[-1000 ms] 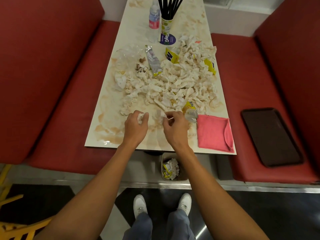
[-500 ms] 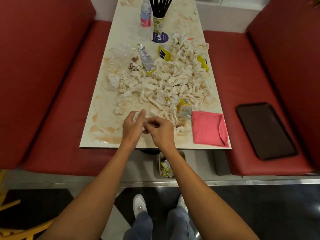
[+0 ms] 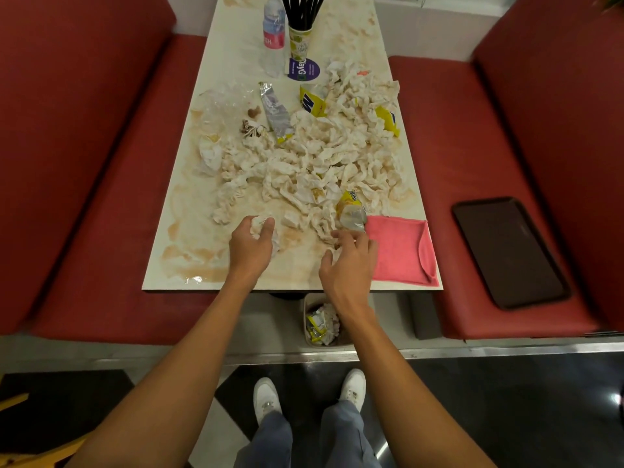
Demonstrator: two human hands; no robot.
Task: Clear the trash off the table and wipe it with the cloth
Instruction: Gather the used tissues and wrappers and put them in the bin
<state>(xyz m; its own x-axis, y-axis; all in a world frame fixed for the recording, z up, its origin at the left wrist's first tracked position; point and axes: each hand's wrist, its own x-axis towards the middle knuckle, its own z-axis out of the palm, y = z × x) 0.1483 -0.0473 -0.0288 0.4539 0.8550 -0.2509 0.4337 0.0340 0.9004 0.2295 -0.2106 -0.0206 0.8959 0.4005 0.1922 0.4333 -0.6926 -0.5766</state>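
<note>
Left hand closed around a crumpled napkin wad; right hand loose-fingered and empty, fingertips at the nearest scraps. Bin below the table edge, closer to the right arm. Pink cloth just right of that hand. Napkin pile directly ahead, long axis running away down the table; the right hand is nearer it.
</note>
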